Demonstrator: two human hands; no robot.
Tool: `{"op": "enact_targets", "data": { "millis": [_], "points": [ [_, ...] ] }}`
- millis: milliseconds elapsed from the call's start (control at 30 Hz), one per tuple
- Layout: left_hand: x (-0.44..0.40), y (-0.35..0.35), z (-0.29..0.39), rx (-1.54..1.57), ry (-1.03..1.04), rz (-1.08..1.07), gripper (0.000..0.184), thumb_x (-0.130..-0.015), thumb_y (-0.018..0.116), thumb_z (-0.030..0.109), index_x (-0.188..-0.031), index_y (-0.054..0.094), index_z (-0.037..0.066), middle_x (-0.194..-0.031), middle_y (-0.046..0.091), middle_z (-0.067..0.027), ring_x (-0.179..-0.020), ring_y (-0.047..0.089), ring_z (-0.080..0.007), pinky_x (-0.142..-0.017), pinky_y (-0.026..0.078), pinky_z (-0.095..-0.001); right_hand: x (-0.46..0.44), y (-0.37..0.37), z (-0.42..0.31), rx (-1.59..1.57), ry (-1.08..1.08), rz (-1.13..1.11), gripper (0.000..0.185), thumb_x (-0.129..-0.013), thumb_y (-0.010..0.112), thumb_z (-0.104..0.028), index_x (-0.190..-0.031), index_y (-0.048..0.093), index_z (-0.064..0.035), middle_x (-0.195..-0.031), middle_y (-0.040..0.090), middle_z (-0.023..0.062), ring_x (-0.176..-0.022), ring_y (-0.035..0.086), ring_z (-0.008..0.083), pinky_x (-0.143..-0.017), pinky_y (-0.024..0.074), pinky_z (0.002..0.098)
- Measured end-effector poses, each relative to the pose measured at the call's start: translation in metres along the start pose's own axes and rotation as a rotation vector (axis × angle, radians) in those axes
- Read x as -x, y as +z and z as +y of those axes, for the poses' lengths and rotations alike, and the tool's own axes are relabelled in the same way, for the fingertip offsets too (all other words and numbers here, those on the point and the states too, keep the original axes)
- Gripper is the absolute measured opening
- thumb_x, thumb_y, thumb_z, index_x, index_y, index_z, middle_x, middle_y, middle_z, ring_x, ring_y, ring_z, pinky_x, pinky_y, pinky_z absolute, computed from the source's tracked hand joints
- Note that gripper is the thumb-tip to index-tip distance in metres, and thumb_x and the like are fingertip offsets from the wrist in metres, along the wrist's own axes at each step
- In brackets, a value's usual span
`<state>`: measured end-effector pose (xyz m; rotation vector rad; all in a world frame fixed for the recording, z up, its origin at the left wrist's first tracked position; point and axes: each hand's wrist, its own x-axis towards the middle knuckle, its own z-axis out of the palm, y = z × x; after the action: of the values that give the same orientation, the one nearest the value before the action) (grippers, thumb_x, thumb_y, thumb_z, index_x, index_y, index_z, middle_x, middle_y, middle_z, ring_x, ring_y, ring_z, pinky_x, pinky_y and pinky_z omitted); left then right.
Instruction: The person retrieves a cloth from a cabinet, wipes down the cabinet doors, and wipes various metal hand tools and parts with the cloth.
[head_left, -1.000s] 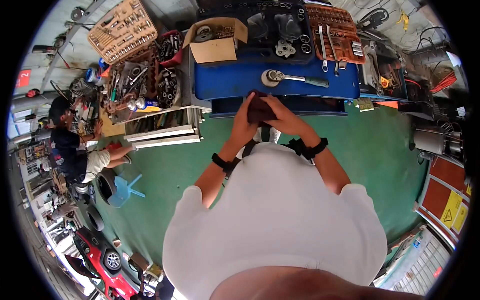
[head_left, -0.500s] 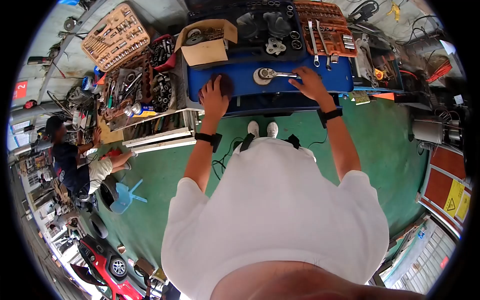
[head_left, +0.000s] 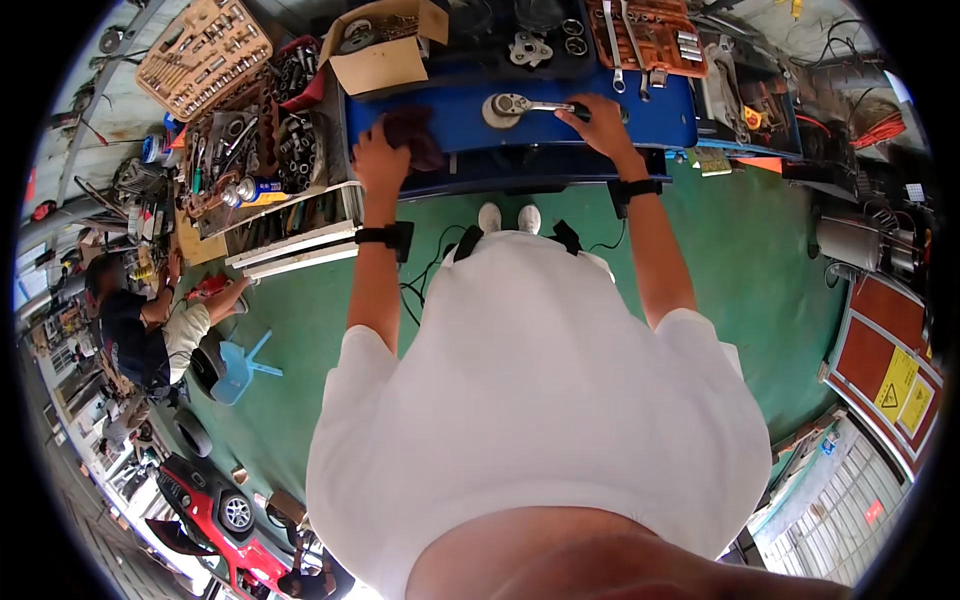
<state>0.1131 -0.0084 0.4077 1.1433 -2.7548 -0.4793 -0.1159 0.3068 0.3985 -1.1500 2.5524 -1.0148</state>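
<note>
On the blue tool cabinet top (head_left: 460, 130), a dark maroon rag (head_left: 415, 137) lies bunched up near the front edge. My left hand (head_left: 380, 162) grips it at its left side, thumb and fingers closed about the cloth. A ratchet wrench (head_left: 545, 105) points leftward, its head resting over a round pale disc (head_left: 500, 113). Around its dark handle are the fingers of my right hand (head_left: 602, 125); the end of the grip sticks out past them.
An open cardboard box (head_left: 380, 68) and a socket set case (head_left: 205, 58) stand at the back left. Wrenches (head_left: 615, 60) lie over an orange case (head_left: 665, 45). Loose sockets and tools fill the bench at left. Another person (head_left: 135, 320) sits farther left beside a blue stool (head_left: 240, 368).
My left hand has gone from on top of the rag to its left side, and the rag is spread differently. My right hand now holds the ratchet wrench's handle. The camera view has shifted.
</note>
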Motion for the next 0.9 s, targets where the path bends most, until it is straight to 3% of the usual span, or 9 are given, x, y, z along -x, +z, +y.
{"op": "enact_targets", "data": {
  "millis": [233,300,333,400,533,567,667,733,900],
  "points": [
    [0.017,0.026,0.036,-0.178,0.059,0.186,0.072,-0.076,0.068,0.032,-0.14,0.043,0.01,-0.12,0.054,-0.0139,-0.104,0.053,-0.0417,-0.089,0.043,-0.0594,-0.001,0.001,0.0,-0.001,-0.032,0.084,0.039,-0.082,0.074,-0.042,-0.096,0.072,-0.0054,-0.091,0.069,0.0124,-0.09,0.062,0.0315,-0.08,0.0453,0.0427],
    [0.026,0.03,0.055,-0.236,0.147,0.299,0.06,-0.078,0.068,0.026,-0.131,0.05,0.005,-0.115,0.057,-0.0138,-0.098,0.056,-0.0372,-0.085,0.045,-0.0566,-0.003,0.0,-0.002,-0.024,-0.062,0.097,0.038,-0.082,0.075,-0.04,-0.096,0.072,-0.0049,-0.09,0.069,0.0124,-0.09,0.062,0.0318,-0.08,0.0459,0.0423],
    [0.026,0.036,0.056,-0.234,0.13,0.295,0.06,-0.078,0.068,0.026,-0.131,0.05,0.005,-0.115,0.057,-0.0138,-0.098,0.056,-0.0372,-0.085,0.045,-0.0566,-0.001,-0.002,-0.004,-0.037,-0.017,0.061,0.038,-0.08,0.077,-0.038,-0.097,0.071,-0.0041,-0.09,0.068,0.0126,-0.09,0.061,0.0323,-0.081,0.0463,0.0424],
    [0.018,0.048,0.062,0.107,0.373,0.147,0.051,-0.079,0.067,0.023,-0.126,0.054,0.008,-0.113,0.06,-0.014,-0.097,0.057,-0.0352,-0.082,0.046,-0.0527,0.001,-0.003,-0.005,-0.044,0.021,0.011,0.039,-0.079,0.078,-0.035,-0.099,0.07,-0.0032,-0.089,0.067,0.0129,-0.09,0.061,0.0327,-0.082,0.0467,0.0425],
    [0.041,0.001,0.103,0.022,0.457,0.372,0.034,-0.075,0.069,0.017,-0.109,0.063,0.011,-0.1,0.066,-0.0115,-0.086,0.063,-0.0317,-0.07,0.051,-0.042,0.002,-0.004,0.005,0.199,-0.174,0.107,0.037,-0.08,0.076,-0.03,-0.104,0.067,-0.004,-0.089,0.064,0.0124,-0.089,0.061,0.0316,-0.083,0.0467,0.0435],
    [0.038,0.001,0.096,0.029,0.443,0.377,0.034,-0.075,0.069,0.017,-0.109,0.063,0.011,-0.1,0.066,-0.0115,-0.086,0.063,-0.0317,-0.07,0.051,-0.042,0.006,-0.005,0.009,0.316,-0.236,0.156,0.035,-0.08,0.075,-0.029,-0.105,0.066,-0.0047,-0.089,0.063,0.0121,-0.089,0.061,0.0311,-0.083,0.0467,0.044],
    [0.027,-0.007,0.056,0.279,0.447,0.057,0.033,-0.082,0.066,0.019,-0.115,0.064,0.02,-0.103,0.065,-0.0075,-0.089,0.061,-0.032,-0.074,0.047,-0.0458,0.007,-0.021,-0.009,0.518,-0.429,0.188,0.029,-0.083,0.072,-0.028,-0.101,0.064,-0.0067,-0.087,0.062,0.0096,-0.089,0.061,0.0294,-0.083,0.0472,0.0448],
    [0.021,-0.023,0.04,0.354,0.411,0.12,0.029,-0.075,0.067,0.011,-0.104,0.069,0.018,-0.103,0.068,-0.0041,-0.088,0.065,-0.0262,-0.073,0.052,-0.0381,0.009,-0.026,-0.014,0.508,-0.367,0.1,0.028,-0.084,0.071,-0.029,-0.1,0.062,-0.0073,-0.086,0.062,0.0083,-0.086,0.062,0.029,-0.079,0.0488,0.0443],
    [0.007,-0.006,-0.018,0.296,0.368,0.098,0.04,-0.076,0.068,0.014,-0.115,0.061,0.015,-0.11,0.063,-0.0087,-0.096,0.06,-0.0297,-0.081,0.048,-0.0413,0.015,-0.045,-0.032,0.482,-0.279,-0.006,0.027,-0.087,0.067,-0.034,-0.096,0.059,-0.0092,-0.083,0.063,0.0059,-0.073,0.064,0.0286,-0.061,0.0512,0.0411]
  ]
}}
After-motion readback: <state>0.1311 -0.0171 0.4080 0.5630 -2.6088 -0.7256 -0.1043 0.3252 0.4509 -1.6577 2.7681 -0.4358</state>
